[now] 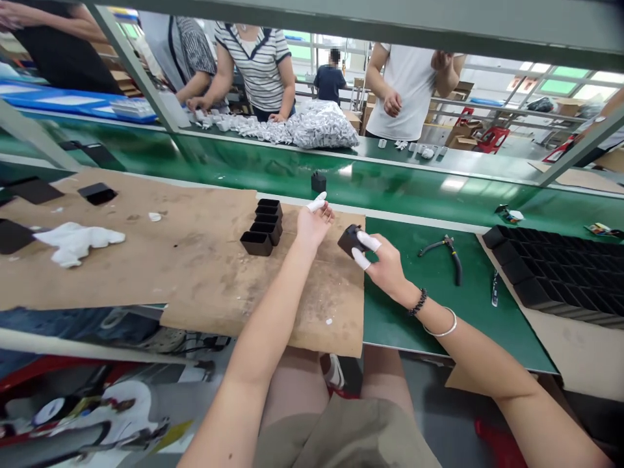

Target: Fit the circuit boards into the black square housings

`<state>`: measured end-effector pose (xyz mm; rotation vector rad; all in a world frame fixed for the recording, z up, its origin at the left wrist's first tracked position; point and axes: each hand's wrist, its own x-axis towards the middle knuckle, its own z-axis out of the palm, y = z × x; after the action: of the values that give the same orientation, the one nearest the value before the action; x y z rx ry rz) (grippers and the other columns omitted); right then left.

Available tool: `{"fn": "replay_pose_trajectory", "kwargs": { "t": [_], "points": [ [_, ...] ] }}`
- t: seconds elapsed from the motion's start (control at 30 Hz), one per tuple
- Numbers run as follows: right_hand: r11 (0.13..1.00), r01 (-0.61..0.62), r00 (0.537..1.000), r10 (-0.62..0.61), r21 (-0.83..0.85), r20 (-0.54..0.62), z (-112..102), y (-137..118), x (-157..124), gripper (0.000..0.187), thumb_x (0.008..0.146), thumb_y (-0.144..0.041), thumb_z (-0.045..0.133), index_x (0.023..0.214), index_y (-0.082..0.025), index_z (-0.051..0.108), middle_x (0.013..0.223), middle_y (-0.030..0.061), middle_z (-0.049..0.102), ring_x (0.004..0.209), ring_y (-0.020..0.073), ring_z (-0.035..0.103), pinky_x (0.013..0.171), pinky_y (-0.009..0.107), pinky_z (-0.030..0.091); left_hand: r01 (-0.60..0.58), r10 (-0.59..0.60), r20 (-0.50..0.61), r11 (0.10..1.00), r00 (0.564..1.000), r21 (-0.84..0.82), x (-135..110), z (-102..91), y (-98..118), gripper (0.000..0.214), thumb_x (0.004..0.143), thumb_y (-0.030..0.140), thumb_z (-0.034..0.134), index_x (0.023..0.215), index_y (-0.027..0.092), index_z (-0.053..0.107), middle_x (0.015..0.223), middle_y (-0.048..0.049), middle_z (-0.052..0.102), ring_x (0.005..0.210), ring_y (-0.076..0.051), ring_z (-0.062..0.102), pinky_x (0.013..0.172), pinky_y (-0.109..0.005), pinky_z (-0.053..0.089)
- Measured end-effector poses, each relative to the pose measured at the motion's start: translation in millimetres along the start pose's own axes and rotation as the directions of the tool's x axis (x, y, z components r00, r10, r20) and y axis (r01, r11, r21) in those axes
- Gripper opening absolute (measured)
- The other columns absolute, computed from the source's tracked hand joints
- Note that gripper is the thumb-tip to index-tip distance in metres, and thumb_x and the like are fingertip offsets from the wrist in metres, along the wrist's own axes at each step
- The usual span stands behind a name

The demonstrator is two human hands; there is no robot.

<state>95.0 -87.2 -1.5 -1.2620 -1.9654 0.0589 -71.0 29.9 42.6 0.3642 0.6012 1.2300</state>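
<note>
Box [350,239] is pinched in my right hand [390,268], whose capped fingers [368,242] close on it above the cardboard [195,260] edge. My left hand [312,226] is loosely open and holds nothing, just beside a row [263,227] of like boxes. Pliers [446,250] lie on the mat [468,305], and a tray [560,273] lies farther right.

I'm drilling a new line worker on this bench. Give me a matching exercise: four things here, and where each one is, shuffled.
Things:
1 small black part
2 pliers
3 white cloth
4 row of black boxes

Places:
A on the green mat
B on the cardboard, off to the left
C in the right hand
D on the cardboard, by the left hand

Pairs: 1-C, 2-A, 3-B, 4-D
</note>
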Motion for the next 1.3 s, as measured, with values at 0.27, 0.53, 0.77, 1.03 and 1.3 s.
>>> {"fn": "replay_pose_trajectory", "kwargs": {
  "t": [0.27, 0.53, 0.77, 1.03, 1.3],
  "points": [
    [0.997, 0.025, 0.99, -0.014, -0.073, 0.143, 5, 1, 1, 0.021, 0.095, -0.027, 0.058, 0.113, -0.023, 0.068, 0.093, 0.0106, 0.065, 0.084, 0.0252, 0.061, 0.076, 0.038, 0.053, -0.017, 0.018, -0.043, 1.0, 0.999, 0.025, 2, -1.2, 1, 0.028, 0.078, 0.013, 0.06, 0.104, 0.021, 0.066, 0.069, 0.0033, 0.057, 0.059, -0.008, 0.055, 0.068, -0.021, 0.048],
    [0.989, -0.112, 0.975, 0.09, 0.1, 0.202, 14, 8, 0, 0.024, 0.088, -0.022, 0.063, 0.112, -0.021, 0.067, 0.104, 0.0131, 0.069, 0.095, 0.0288, 0.066, 0.086, 0.046, 0.056, -0.178, 0.175, 0.035, 0.948, 0.984, 0.263, 4, -1.9, -5, 0.034, 0.071, 0.02, 0.067, 0.104, 0.022, 0.068, 0.074, 0.0031, 0.06, 0.066, -0.008, 0.057, 0.074, -0.022, 0.047],
    [0.143, -0.452, 0.768, 0.565, 0.88, 0.302, 4, 27, 10, 0.036, 0.072, -0.034, 0.08, 0.093, -0.027, 0.052, 0.089, -0.0031, 0.073, 0.081, 0.0172, 0.073, 0.084, 0.038, 0.063, -0.627, 0.326, 0.541, 0.5, 0.775, 0.597, -21, 9.9, -34, 0.058, 0.061, 0.034, 0.086, 0.115, 0.022, 0.067, 0.117, -0.0071, 0.066, 0.112, -0.022, 0.061, 0.104, -0.036, 0.045],
    [-0.196, -0.396, 0.717, 0.545, 0.897, 0.435, -12, 32, 12, 0.015, 0.082, -0.03, 0.075, 0.087, -0.022, 0.064, 0.08, 0.0028, 0.075, 0.074, 0.0176, 0.073, 0.076, 0.031, 0.068, -0.755, 0.246, 0.718, 0.298, 0.652, 0.584, -37, 10.8, -59, 0.061, 0.065, 0.032, 0.088, 0.12, 0.018, 0.063, 0.124, -0.013, 0.069, 0.117, -0.028, 0.065, 0.108, -0.042, 0.048],
    [-0.445, -0.382, 0.631, 0.515, 0.81, 0.58, -18, 28, 15, 0.01, 0.093, -0.018, 0.067, 0.084, -0.02, 0.063, 0.071, -0.001, 0.071, 0.065, 0.0106, 0.069, 0.069, 0.021, 0.064, -0.73, 0.317, 0.663, 0.395, 0.678, 0.557, -46, 17.5, -55, 0.063, 0.059, 0.032, 0.092, 0.114, 0.014, 0.066, 0.118, -0.0143, 0.074, 0.111, -0.026, 0.069, 0.104, -0.04, 0.053]
  ]
}}
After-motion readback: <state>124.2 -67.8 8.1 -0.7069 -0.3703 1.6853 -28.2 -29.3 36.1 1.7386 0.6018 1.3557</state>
